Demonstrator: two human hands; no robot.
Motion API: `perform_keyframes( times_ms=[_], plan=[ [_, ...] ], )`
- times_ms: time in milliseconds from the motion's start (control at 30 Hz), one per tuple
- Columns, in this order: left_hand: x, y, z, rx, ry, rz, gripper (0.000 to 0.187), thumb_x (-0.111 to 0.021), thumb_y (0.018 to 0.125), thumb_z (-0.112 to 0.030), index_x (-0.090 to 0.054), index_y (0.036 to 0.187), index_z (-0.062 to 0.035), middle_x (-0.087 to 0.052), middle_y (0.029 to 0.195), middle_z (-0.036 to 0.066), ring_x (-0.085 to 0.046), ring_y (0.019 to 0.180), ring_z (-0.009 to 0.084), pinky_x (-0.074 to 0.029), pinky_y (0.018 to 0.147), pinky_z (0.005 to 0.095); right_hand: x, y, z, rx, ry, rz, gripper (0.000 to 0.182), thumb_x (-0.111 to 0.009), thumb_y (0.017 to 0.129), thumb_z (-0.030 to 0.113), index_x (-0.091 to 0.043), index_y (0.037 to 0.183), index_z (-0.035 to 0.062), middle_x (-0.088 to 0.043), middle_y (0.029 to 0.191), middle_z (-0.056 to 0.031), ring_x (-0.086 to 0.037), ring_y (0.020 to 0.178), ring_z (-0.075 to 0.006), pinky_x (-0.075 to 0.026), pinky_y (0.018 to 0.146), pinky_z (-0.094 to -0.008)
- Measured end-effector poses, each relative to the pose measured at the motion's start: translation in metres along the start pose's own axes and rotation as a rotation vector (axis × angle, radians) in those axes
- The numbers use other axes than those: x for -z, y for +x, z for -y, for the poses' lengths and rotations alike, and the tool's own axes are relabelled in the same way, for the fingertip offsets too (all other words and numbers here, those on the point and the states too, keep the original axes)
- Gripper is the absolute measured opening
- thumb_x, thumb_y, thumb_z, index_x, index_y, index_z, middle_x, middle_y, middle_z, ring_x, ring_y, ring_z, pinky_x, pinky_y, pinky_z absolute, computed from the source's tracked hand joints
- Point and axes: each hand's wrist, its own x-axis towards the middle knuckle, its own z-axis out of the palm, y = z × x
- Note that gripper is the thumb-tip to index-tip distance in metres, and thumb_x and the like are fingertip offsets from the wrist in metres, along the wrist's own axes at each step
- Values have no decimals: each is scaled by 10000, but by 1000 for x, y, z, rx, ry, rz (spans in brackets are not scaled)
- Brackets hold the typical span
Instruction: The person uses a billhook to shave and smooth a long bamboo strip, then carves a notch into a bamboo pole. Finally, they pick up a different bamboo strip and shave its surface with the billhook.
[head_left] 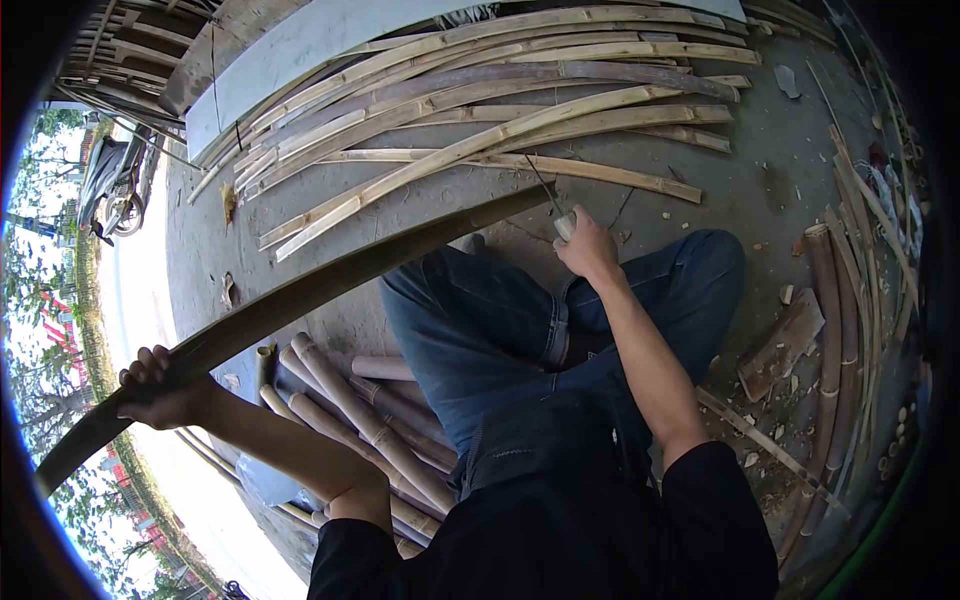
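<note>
My left hand (pixel 168 396) is wrapped round a long, dark bamboo strip (pixel 340 279), near its lower left part. The strip slants up across the view, over my bent knee, and its far end lies in front of my right hand. My right hand (pixel 592 246) is closed on the pale handle of a knife (pixel 565 225). Its thin blade points up and away, crossing right at the strip's far end.
Several split bamboo strips (pixel 480 140) lie on the concrete floor ahead. Bamboo poles (pixel 375 425) are piled at my left, with more poles (pixel 828 330) and a flat wooden piece (pixel 785 345) among chips at right. A motorcycle (pixel 115 190) stands outside, far left.
</note>
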Motion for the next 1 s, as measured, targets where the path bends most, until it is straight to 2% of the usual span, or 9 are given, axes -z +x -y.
perform_keyframes(
  times_ms=[100, 133, 367, 400, 500, 733, 800, 867, 1000],
  plan=[
    [-13, -7, 5, -19, -34, -11, 612, -279, 1038, -608, -512, 870, -68, -418, 694, 28, -396, 583, 157, -375, 519, 294, 14, -18, 32, 126, 61, -40, 706, -762, 784, 246, -480, 1387, 11, -700, 1019, -273, -678, 976, -446, -540, 886, -495],
    [-15, -9, 6, -20, -52, -16, 620, -271, 1035, -616, -512, 870, -69, -419, 694, 28, -398, 584, 159, -378, 522, 297, 24, -31, 45, 146, 114, 42, 696, -762, 778, 255, -498, 1364, -13, -681, 1049, -296, -663, 990, -454, -533, 881, -496],
    [-19, -27, 17, 9, -119, 27, 638, -252, 1033, -629, -530, 871, -78, -431, 677, 28, -395, 566, 160, -378, 516, 299, 23, -83, 100, 523, 180, 26, 576, -766, 794, 202, -506, 1264, -6, -692, 918, -257, -693, 889, -432, -560, 799, -503],
    [-23, -33, 17, 9, -109, 36, 645, -253, 1030, -636, -542, 873, -81, -433, 671, 25, -392, 558, 157, -374, 510, 297, 18, -77, 96, 523, 180, 28, 576, -766, 794, 202, -506, 1264, -6, -692, 918, -257, -693, 889, -432, -560, 799, -503],
    [-21, -34, 15, 24, -158, 97, 651, -286, 1017, -655, -545, 867, -77, -427, 668, 26, -386, 566, 159, -363, 510, 298, 10, -30, 76, 133, 55, 20, 562, -753, 812, 198, -501, 1271, -7, -701, 935, -250, -698, 922, -424, -566, 826, -494],
    [-43, -55, -11, 12, -357, 335, 589, -350, 1026, -617, -568, 884, -88, -423, 669, 1, -365, 553, 127, -342, 493, 274, 65, -57, 97, 391, -25, 80, 577, -735, 814, 172, -494, 1297, -32, -704, 949, -261, -700, 946, -404, -564, 853, -488],
    [-49, -59, -16, 3, -398, 383, 581, -361, 1025, -613, -566, 888, -87, -428, 674, 2, -365, 555, 127, -343, 496, 273, 50, -23, 60, 195, -142, 58, 570, -727, 814, 157, -492, 1296, -38, -705, 954, -257, -700, 950, -400, -571, 837, -479],
    [-57, -64, -21, 12, -415, 441, 569, -380, 1022, -608, -563, 890, -86, -427, 675, 3, -362, 555, 128, -343, 496, 274, 59, -39, 64, 208, -103, 96, 558, -734, 811, 162, -490, 1279, -22, -696, 957, -268, -703, 912, -414, -573, 822, -491],
    [-74, -70, -29, -10, -420, 374, 544, -448, 1009, -587, -548, 879, -69, -423, 676, 2, -359, 554, 121, -356, 507, 275, 82, -130, 131, 530, 159, 64, 534, -760, 771, 159, -500, 1204, -13, -690, 905, -267, -693, 851, -449, -560, 793, -513]
  ],
)
